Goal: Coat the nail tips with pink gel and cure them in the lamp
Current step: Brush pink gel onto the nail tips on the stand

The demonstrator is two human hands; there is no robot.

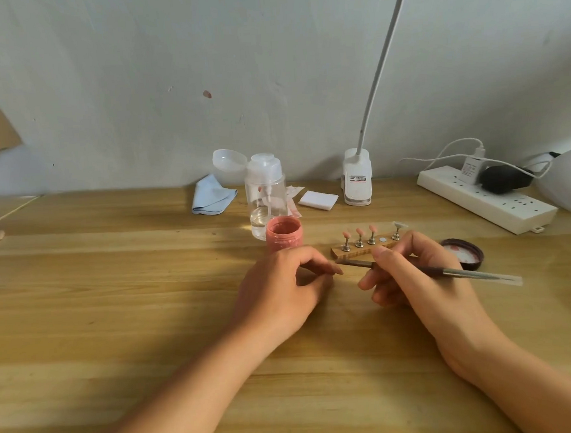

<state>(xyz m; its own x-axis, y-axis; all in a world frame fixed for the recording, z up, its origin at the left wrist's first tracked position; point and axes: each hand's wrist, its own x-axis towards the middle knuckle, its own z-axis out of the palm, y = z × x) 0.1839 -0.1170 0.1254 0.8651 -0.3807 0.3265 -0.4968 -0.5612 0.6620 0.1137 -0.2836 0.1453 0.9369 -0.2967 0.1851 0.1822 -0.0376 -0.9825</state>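
My right hand (415, 274) grips a thin brush (466, 272), whose tip points left toward my left hand (279, 288). My left hand rests on the table with its fingers curled; anything inside them is hidden. Just behind both hands lies a wooden holder strip (352, 252) carrying three pink-coated nail tips (360, 232) on metal stands and one pale tip (399, 225) at its right end. One spot on the strip stands empty. The open jar of pink gel (283, 233) is at the strip's left. A white clip lamp (358, 178) with a gooseneck stands at the back.
The jar's lid (464, 253) lies upturned right of my right hand. A clear pump bottle (266, 190), a blue cloth (211, 195) and white pads (318, 200) sit near the wall. A white power strip (487, 197) with plugs runs along the back right.
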